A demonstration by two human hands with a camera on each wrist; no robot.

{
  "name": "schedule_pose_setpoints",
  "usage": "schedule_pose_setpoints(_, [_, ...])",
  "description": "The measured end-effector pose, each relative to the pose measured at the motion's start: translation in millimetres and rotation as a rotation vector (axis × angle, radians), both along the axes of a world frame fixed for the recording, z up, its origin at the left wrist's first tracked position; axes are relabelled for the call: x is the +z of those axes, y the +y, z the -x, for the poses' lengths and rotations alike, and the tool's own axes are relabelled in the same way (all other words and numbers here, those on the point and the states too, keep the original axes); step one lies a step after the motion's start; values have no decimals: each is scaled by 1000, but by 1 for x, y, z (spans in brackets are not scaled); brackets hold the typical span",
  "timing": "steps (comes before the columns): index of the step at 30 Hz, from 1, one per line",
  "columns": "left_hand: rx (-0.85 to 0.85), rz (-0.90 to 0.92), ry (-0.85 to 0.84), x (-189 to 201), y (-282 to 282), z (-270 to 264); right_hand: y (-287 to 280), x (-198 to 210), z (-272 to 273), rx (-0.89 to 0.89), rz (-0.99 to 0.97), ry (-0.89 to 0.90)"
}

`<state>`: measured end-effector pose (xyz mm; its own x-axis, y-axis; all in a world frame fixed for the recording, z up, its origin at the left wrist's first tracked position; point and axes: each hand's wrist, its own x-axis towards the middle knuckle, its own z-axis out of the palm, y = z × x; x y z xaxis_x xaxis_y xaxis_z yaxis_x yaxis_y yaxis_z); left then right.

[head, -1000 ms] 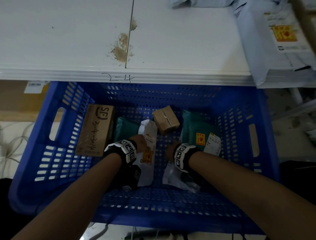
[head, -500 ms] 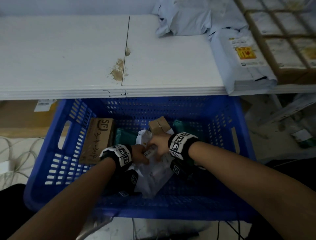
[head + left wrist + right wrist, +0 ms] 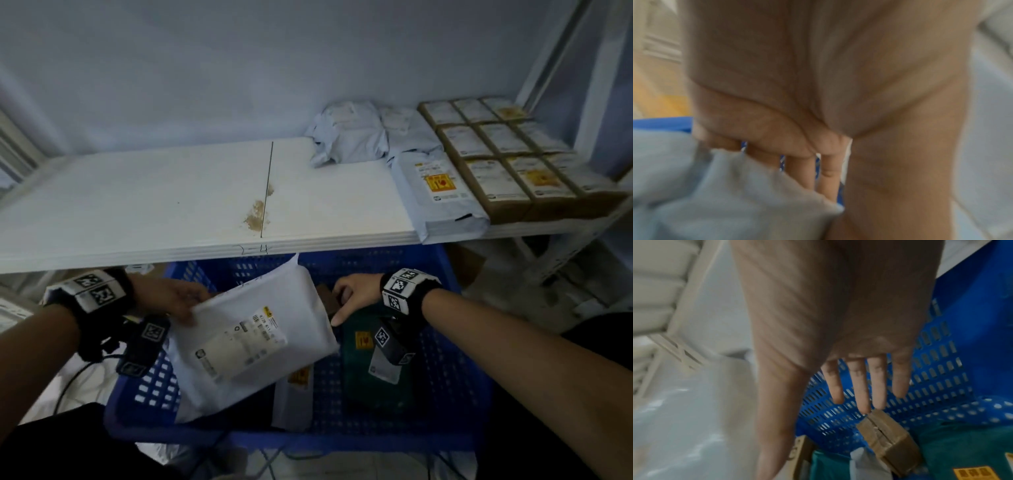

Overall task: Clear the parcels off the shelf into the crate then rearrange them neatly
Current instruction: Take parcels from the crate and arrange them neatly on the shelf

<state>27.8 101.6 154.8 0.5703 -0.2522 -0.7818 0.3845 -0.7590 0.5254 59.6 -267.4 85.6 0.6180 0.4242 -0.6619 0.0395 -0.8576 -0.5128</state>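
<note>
A white mailer bag (image 3: 253, 337), label side up, is held tilted above the left half of the blue crate (image 3: 455, 370), its upper corner rising toward the shelf (image 3: 171, 205) edge. The left hand (image 3: 171, 298) pinches the bag's left edge, thumb on top and fingers beneath; the left wrist view shows those fingers (image 3: 797, 165) tucked behind pale plastic. The right hand (image 3: 352, 294) sits just beside the bag's right edge with its fingers (image 3: 861, 386) straight and spread, holding nothing, their tips close to a small brown box (image 3: 885, 439) that rests against the crate's far wall; whether they touch it I cannot tell. Below lie a green mailer (image 3: 373, 370) on the right and another white packet (image 3: 294, 394) partly under the raised bag. On the shelf, at the right end, grey bags (image 3: 349, 137), a flat labelled grey parcel (image 3: 442, 192) overhanging the edge, and a block of brown cartons (image 3: 496, 154) remain, so the clearing looks unfinished. The step in hand seems to be re-seating the white bag: it would go best laid flat, label up, against one crate wall, with the free hand steadying the opposite edge so the soft plastic does not fold or slide onto the box. Shifting the small box into a corner first would likely leave a level bed for flat items.
</note>
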Motion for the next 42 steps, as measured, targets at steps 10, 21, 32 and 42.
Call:
schedule_pose_setpoints(10, [267,388,-121,41,-23,2,-38,49,6,-523,-587,257])
schedule_pose_setpoints(21, [680,711,-244,27,-116,-28,-35,80,-9,-839,-975,171])
schedule_pose_setpoints(32, [902,777,-317,-3,-202,-53,-48,78,-35,-993,-928,-433])
schedule_pose_setpoints(42, [656,427,-582,-17,-229,-94,-61,64,-85,-779,-191,-652])
